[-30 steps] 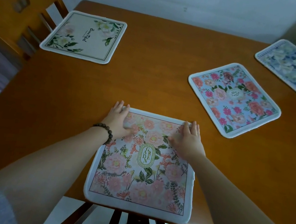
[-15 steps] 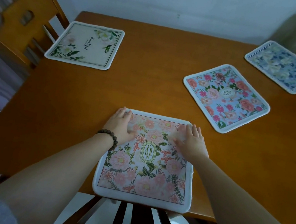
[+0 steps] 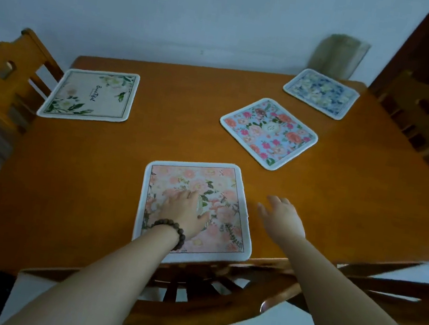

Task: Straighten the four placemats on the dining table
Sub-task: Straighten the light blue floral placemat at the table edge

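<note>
Four placemats lie on the wooden dining table (image 3: 91,185). The pink floral placemat (image 3: 213,181) sits at the near edge, roughly square to it. My left hand (image 3: 186,211) rests flat on its middle, fingers spread, holding nothing. My right hand (image 3: 282,215) hovers open over bare wood just right of that mat. A blue placemat with pink flowers (image 3: 268,133) lies turned like a diamond right of centre. A blue-and-white floral placemat (image 3: 321,93) is at the far right corner, slightly skewed. A cream placemat with green leaves (image 3: 92,95) lies at the far left.
A wooden chair (image 3: 5,73) stands at the table's left end, another chair (image 3: 422,122) at the right end. A chair back (image 3: 216,283) is tucked under the near edge below my arms. A white wall runs behind the table.
My right hand has lifted off the pink placemat and moved right over the bare table. My left hand slid toward the mat's centre. The view has pulled back and swung right.
</note>
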